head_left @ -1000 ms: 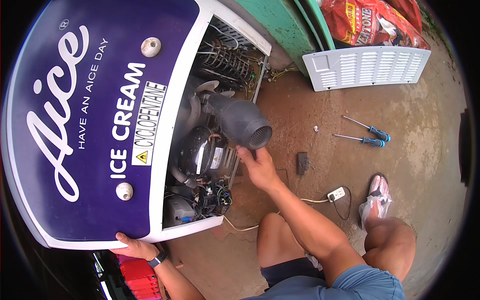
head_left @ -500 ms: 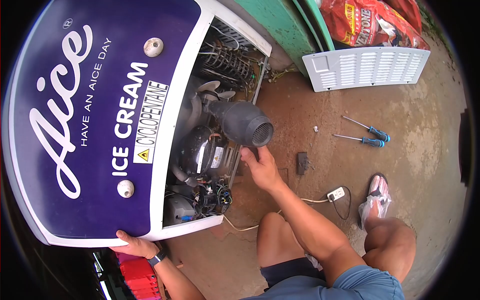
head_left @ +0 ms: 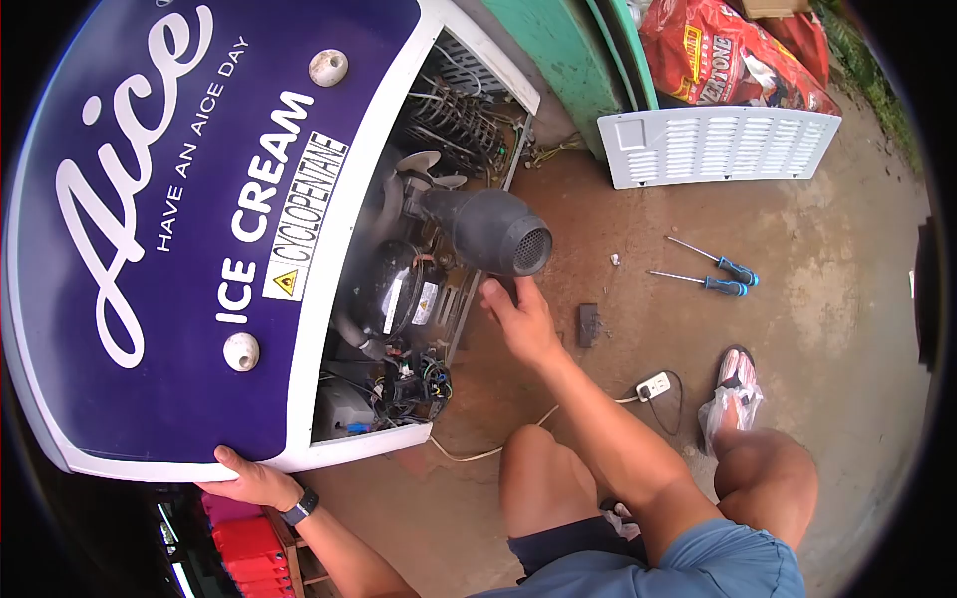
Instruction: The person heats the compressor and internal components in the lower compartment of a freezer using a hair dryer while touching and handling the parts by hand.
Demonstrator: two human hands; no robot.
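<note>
A black blower [head_left: 488,227] points its nozzle into the open machine bay of the purple and white ice cream freezer [head_left: 189,249]. Its handle is gripped by my right hand [head_left: 523,324], just outside the bay. Inside, the nozzle lies near the fan blades [head_left: 419,164], above a round black compressor [head_left: 397,289]. Coils [head_left: 454,125] show at the bay's upper end, and loose wires [head_left: 424,387] at its lower end. My left hand [head_left: 249,480], with a watch on the wrist, holds the freezer's white lower edge, thumb on the purple face and fingers hidden beneath.
Two blue-handled screwdrivers [head_left: 726,286] lie on the concrete floor. Nearer are a small dark block [head_left: 588,325] and a white power strip [head_left: 653,387] with its cord. A white vented panel [head_left: 718,148] leans by a red sack [head_left: 733,55]. Red items [head_left: 247,543] are at lower left.
The view has shifted slightly. The blower and my right hand have moved a little toward the upper right against the bay. My left hand keeps its hold on the freezer edge.
</note>
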